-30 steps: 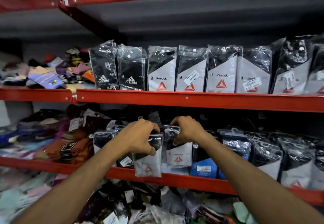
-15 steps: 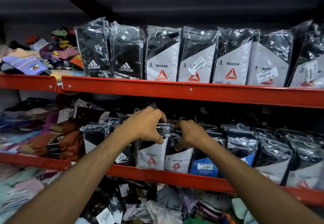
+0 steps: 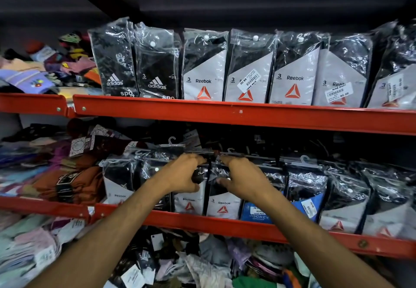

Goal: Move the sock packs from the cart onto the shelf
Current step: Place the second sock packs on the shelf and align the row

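Note:
Two grey-and-black Reebok sock packs stand side by side on the middle red shelf (image 3: pixel 225 222). My left hand (image 3: pixel 182 174) grips the top of the left pack (image 3: pixel 189 205), fingers curled over its upper edge. My right hand (image 3: pixel 242 176) pinches the top of the right pack (image 3: pixel 223 206), thumb in front and fingers over the top. The two hands almost touch. More wrapped packs line the same shelf on both sides, among them a blue Jockey pack (image 3: pixel 255 214). The cart is out of view.
The upper red shelf (image 3: pixel 225 113) holds an upright row of Adidas packs (image 3: pixel 135 67) and Reebok packs (image 3: pixel 295 71). Loose coloured socks (image 3: pixel 67 182) are piled at the left of each level. The bottom level is a heap of mixed socks (image 3: pixel 191 263).
The pack in my left hand has gone from hanging in front of the shelf lip to standing on the shelf beside the right pack. Both hands have come together at the packs' tops.

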A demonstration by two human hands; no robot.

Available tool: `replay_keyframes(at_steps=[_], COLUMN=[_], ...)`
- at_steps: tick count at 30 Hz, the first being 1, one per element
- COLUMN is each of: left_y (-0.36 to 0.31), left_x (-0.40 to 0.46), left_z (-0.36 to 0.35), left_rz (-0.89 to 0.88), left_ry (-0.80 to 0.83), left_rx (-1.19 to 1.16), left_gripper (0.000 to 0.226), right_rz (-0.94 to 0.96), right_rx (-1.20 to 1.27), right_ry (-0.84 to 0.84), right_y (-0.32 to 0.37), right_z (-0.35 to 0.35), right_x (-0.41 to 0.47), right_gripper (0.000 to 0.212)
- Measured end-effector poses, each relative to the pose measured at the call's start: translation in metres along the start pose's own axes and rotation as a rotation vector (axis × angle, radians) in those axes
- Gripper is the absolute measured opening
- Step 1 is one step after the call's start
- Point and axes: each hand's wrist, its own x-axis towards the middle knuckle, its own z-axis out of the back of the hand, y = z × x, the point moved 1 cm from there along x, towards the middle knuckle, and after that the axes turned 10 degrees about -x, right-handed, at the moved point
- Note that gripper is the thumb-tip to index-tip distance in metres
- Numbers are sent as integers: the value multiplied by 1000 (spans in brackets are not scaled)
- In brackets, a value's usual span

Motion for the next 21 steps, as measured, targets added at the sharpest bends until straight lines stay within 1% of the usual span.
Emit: replay_keyframes(at_steps=[2,3,7,8,11,14,18,21], left_y=[0,-1,-2,-2,3,11,11,5], left_x=[-5,-8,-17,-19,-22,-22,-22,-24], left_z=[1,1,-6,-9,-16,-22,-26,-29], left_rz=[-15,-18,-59,-69,-62,-76,-80,-76], left_ry=[29,23,-64,-92,-166,-207,-243,-248], left_rx=[18,18,30,31,33,16,-29,-7], left_gripper=[90,89,58,54,56,58,67,72], right_rz=[3,4,12,7,-7,-8,-3,54], right_rx=[20,17,-22,-20,4,14,-10,-81], right_ry=[-53,-61,-100,-121,-172,-177,-199,-247], right_y=[1,1,5,5,5,4,2,2], right_z=[-4,-8,-25,-28,-33,-37,-41,-41], right_x=[-8,-11,-17,-17,-17,-15,-13,-18], right_gripper=[48,48,50,50,52,51,55,56])
